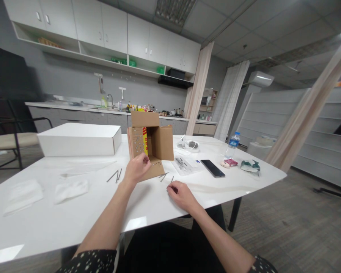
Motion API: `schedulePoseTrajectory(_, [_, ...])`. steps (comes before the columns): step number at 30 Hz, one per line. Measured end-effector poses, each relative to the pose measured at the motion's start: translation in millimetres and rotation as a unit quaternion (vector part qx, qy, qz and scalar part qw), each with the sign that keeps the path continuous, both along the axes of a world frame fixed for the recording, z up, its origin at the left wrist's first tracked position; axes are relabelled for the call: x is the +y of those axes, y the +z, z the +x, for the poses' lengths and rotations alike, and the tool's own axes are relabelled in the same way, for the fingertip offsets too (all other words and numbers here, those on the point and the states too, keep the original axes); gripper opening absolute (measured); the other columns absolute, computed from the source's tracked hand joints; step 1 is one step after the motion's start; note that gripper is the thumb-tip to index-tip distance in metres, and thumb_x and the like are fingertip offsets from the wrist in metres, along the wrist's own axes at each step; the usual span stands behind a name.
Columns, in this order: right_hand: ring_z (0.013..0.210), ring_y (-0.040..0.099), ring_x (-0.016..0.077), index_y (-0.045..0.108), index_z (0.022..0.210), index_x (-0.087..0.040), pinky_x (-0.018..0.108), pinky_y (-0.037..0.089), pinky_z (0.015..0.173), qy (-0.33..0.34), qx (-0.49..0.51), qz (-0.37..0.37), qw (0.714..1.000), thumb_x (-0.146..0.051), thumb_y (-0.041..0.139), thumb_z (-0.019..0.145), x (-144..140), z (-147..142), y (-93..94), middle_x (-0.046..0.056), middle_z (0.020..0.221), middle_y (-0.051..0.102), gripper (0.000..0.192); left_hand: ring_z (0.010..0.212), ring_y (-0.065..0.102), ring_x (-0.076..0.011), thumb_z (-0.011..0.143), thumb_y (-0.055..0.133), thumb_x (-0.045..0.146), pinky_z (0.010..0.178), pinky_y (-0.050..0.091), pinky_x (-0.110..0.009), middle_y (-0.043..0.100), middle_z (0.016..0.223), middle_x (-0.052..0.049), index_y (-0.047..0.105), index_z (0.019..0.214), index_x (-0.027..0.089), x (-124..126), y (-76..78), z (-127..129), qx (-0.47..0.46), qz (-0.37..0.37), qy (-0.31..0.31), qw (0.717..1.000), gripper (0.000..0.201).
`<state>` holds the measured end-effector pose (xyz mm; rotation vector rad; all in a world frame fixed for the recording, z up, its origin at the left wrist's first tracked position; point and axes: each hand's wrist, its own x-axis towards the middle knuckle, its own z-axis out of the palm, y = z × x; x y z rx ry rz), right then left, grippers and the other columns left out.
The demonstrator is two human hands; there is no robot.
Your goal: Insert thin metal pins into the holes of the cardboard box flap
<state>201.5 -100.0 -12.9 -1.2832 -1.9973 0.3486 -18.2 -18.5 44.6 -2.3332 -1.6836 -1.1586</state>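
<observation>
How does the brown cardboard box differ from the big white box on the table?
The brown cardboard box stands open with its flaps spread, while the white box lies closed and flat. The brown one is smaller and taller in shape, the white one wide and low. The left hand touches the brown box; nothing touches the white. Both rest on the white table.

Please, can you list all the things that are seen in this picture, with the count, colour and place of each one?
cardboard box: one, brown, open, table centre
nails: several, grey, loose on table by the box
white box: one, white, table's far left
cloths: two, white, table's near left
phone: one, black, right of the box
water bottle: one, clear, blue cap, far right
table: one, white
left hand: on the cardboard box's front flap
right hand: on the table, fingers at a nail
</observation>
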Motion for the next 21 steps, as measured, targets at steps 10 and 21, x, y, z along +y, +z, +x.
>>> schedulePoseTrajectory(10, [0.07,0.058,0.0149,0.069,0.082,-0.017,0.024,0.041,0.066,0.0,-0.002,0.001,1.0,-0.017,0.053,0.086,1,0,-0.9,0.003,0.078,0.068,0.017,0.083,0.064,-0.0169,0.088,0.047,0.025,0.071,0.043,-0.026,0.07,0.092,-0.003,0.058,0.087,0.022,-3,-12.7,25,0.088,-0.054,-0.078,0.992,0.011])
schedulePoseTrajectory(21, [0.07,0.058,0.0147,0.069,0.082,-0.017,0.023,0.041,0.067,0.003,-0.001,0.004,1.0,-0.017,0.053,0.087,3,0,-3.7,0.003,0.078,0.067,0.017,0.091,0.063,-0.0201,0.087,0.046,0.018,0.076,0.045,-0.028,0.069,0.098,-0.005,0.063,0.088,0.021,3,-28.0,33,0.167,-0.064,-0.112,0.977,0.017])
